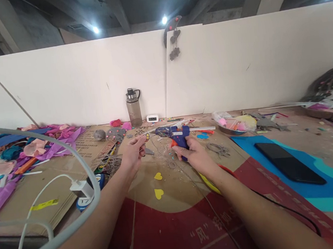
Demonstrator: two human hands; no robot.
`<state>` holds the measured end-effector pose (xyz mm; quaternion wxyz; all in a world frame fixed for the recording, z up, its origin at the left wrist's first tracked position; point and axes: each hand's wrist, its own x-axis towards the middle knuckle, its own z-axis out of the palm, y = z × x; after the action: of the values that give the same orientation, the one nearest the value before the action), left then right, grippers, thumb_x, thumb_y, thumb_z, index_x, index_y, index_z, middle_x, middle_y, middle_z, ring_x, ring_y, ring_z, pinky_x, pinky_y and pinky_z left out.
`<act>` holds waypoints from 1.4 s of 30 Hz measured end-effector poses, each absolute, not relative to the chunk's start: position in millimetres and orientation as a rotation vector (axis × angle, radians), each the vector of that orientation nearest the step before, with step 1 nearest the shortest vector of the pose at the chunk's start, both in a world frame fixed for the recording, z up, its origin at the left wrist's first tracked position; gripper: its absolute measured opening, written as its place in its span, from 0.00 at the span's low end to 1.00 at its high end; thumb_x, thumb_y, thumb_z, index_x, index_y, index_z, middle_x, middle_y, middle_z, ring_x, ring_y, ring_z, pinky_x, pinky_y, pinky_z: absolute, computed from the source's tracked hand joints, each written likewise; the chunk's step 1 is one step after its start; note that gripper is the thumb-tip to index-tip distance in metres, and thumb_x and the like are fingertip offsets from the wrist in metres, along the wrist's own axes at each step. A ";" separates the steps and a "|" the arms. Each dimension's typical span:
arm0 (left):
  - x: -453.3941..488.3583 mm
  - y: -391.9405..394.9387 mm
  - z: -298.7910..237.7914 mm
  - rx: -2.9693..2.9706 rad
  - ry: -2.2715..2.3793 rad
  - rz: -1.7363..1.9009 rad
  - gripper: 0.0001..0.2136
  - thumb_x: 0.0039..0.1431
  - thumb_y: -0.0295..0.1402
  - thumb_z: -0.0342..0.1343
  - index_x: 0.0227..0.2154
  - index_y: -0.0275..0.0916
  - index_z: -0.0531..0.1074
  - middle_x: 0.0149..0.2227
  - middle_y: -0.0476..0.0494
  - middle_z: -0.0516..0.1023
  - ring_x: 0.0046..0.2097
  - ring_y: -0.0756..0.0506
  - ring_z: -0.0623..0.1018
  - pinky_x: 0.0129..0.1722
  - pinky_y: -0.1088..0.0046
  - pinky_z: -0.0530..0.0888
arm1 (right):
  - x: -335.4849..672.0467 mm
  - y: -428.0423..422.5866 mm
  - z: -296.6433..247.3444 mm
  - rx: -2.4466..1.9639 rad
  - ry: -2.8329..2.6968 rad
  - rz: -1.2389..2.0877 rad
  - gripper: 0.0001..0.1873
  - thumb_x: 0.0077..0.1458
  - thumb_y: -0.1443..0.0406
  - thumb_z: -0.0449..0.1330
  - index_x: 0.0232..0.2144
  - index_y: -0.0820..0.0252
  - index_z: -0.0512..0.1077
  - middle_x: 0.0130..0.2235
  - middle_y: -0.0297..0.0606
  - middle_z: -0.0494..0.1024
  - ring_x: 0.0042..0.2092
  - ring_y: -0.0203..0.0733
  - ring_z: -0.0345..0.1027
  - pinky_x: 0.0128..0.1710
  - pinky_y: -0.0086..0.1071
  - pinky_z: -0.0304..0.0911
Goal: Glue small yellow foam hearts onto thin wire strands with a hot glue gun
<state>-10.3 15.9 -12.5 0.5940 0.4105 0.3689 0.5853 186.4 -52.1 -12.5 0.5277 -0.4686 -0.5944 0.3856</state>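
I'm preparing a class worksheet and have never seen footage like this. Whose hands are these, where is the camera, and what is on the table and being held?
There is no machine here: a person wears the camera on the head, so you look down along their own arms. The right hand grips a blue glue gun; the left hand pinches a small piece near its nozzle, too small to identify. On the cardboard-covered table are two yellow hearts, a black phone, a water bottle and purple scraps.
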 end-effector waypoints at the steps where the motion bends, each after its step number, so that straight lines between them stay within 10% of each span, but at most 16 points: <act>1: -10.0 15.4 -12.2 0.954 0.857 1.357 0.16 0.36 0.37 0.70 0.27 0.34 0.74 0.26 0.50 0.73 0.21 0.59 0.62 0.16 0.83 0.54 | 187.9 -49.8 -13.5 -1.075 -1.350 0.978 0.11 0.50 0.58 0.59 0.35 0.56 0.66 0.25 0.29 0.70 0.25 0.35 0.61 0.28 0.31 0.59; 17: -3.2 11.7 -9.7 1.141 0.848 1.343 0.12 0.40 0.34 0.67 0.24 0.35 0.71 0.21 0.53 0.70 0.22 0.56 0.68 0.23 0.80 0.66 | 259.8 -6.7 -36.1 -1.994 -1.320 0.587 0.10 0.42 0.65 0.61 0.16 0.57 0.63 0.23 0.43 0.72 0.34 0.50 0.69 0.34 0.39 0.60; 22: -2.5 7.8 -10.9 1.370 0.947 1.390 0.09 0.45 0.35 0.64 0.26 0.36 0.72 0.22 0.53 0.71 0.22 0.54 0.69 0.24 0.77 0.67 | 228.5 -18.4 -29.4 -1.648 -1.428 0.161 0.08 0.52 0.62 0.55 0.33 0.60 0.66 0.44 0.51 0.72 0.51 0.52 0.64 0.53 0.47 0.57; 27: 0.7 -0.5 -12.1 1.628 1.028 1.454 0.06 0.48 0.34 0.62 0.29 0.37 0.75 0.24 0.51 0.73 0.25 0.53 0.70 0.25 0.77 0.66 | 163.7 -30.6 -30.7 -0.996 -1.474 0.808 0.22 0.52 0.58 0.59 0.47 0.52 0.58 0.52 0.44 0.69 0.51 0.43 0.67 0.50 0.42 0.64; 32: 4.8 -3.1 -8.3 1.455 0.950 1.422 0.06 0.47 0.33 0.63 0.27 0.37 0.74 0.23 0.51 0.74 0.23 0.54 0.69 0.24 0.78 0.67 | 146.4 -33.5 -30.1 -0.967 -1.388 0.977 0.23 0.50 0.59 0.60 0.46 0.53 0.57 0.32 0.29 0.68 0.30 0.36 0.65 0.31 0.33 0.64; 42: 13.3 -7.5 -3.9 1.019 0.760 1.187 0.11 0.41 0.29 0.68 0.28 0.32 0.74 0.26 0.46 0.78 0.26 0.52 0.77 0.33 0.76 0.76 | 161.7 -40.8 -13.2 -1.159 -1.491 0.380 0.06 0.52 0.62 0.58 0.31 0.57 0.73 0.28 0.33 0.69 0.30 0.37 0.57 0.31 0.31 0.55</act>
<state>13.3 -7.5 -3.9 0.6452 0.4478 0.3338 0.5213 161.7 -40.8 -13.2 0.5708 -0.4939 -0.6355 0.1621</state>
